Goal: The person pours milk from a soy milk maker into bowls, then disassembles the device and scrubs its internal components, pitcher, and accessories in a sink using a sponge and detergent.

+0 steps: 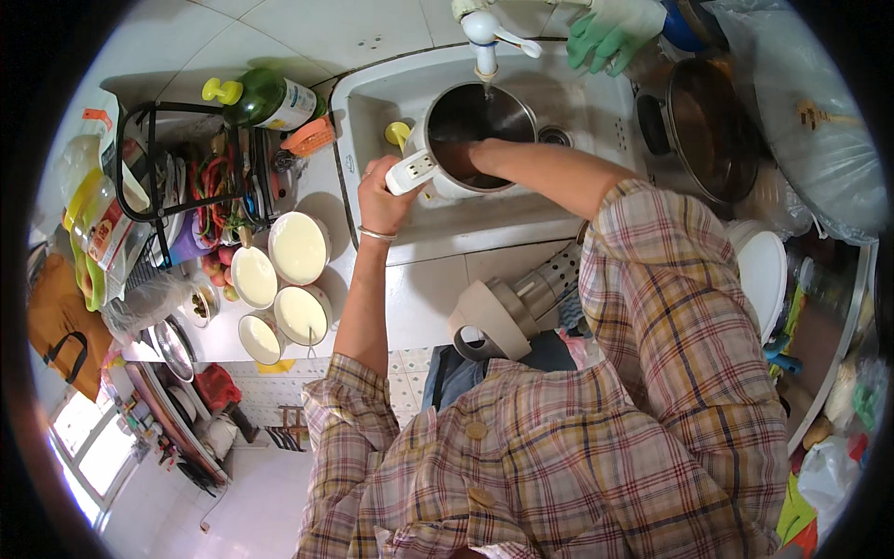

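In the sink (391, 77) stands a deep pitcher with a dark metal inside and a white handle (419, 169), most likely a soymilk maker's jug. My left hand (385, 195) grips that handle from the left. My right hand (482, 157) reaches into the jug; the dark inside hides its fingers, so what they touch cannot be told. Water runs from the white faucet (483, 49) into the jug. The appliance's beige and steel head (499, 318) lies on its side on the counter edge near my body. Several bowls of pale yellow liquid (300, 248) stand left of the sink.
A green pump bottle (269, 101) and a black rack (160, 168) are at the left. Rubber gloves (614, 35) hang behind the sink's right end. A large pot (712, 133) stands right of the sink, with a white round container (758, 279) nearer my right arm.
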Available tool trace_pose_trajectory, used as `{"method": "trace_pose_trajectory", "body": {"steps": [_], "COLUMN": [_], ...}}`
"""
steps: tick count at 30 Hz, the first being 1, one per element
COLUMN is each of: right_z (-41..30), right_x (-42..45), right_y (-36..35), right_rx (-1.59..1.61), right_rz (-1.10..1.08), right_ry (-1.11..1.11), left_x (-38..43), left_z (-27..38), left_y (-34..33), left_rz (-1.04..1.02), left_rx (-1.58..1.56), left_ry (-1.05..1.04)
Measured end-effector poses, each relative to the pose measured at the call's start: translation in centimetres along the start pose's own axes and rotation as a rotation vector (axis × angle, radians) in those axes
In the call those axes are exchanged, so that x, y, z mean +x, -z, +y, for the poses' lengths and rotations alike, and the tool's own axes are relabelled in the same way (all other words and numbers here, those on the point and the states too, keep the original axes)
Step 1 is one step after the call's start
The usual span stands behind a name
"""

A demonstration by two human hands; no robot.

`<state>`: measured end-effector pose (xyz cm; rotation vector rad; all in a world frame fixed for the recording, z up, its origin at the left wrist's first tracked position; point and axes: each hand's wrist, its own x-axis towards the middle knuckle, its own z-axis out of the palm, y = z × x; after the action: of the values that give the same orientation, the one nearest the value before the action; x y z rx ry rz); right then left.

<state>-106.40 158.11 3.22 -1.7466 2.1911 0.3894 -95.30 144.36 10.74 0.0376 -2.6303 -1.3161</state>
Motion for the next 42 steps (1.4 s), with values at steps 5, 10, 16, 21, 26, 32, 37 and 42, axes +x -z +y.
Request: {"method": "trace_pose_trajectory", "body": {"steps": [5,10,16,21,26,32,37,42], "right_z": [1.2,0.3,-0.2,0.6,1.6,0.7,1.7,0.1], "right_x": [-0.6,-0.3,0.7,3.1,1.5,-1.7,-4.0,-4.2], "right_y": [0.2,-1.6,-0.1,-0.5,-2.6,3.8,5.7,2.0], "right_rx": [0.416,0.33,0.931,0.988,0.426,1.792,3.014,3.082], "right_rz": [0.101,0.121,0.212,0.14,0.155,0.443,0.925,1.085], "right_ry": [0.014,-0.342,-0.404,-0.375,-0.318,-0.663,-1.025,-0.128], "left_x": [-0.9,-0.1,-0.7,-0.3,1.6,1.0,0.6,1.1], "left_z": [0.0,0.6,1.2,1.0,1.7,1.6,0.9,-0.1], "left_y": [-0.4,0.3,-0.3,0.1,0.7,0.3,-0.4,-0.6], "left_rz": [-0.003,0.071,0.044,0.029,0.053,0.026,-0.07,-0.091], "left_rx": [-0.057,0.015,-0.003,-0.024,0.145,0.126,0.282,0.266], "left_ry": [0.059,-0.044,-0.05,0.021,-0.107,-0.112,-0.245,-0.2]}}
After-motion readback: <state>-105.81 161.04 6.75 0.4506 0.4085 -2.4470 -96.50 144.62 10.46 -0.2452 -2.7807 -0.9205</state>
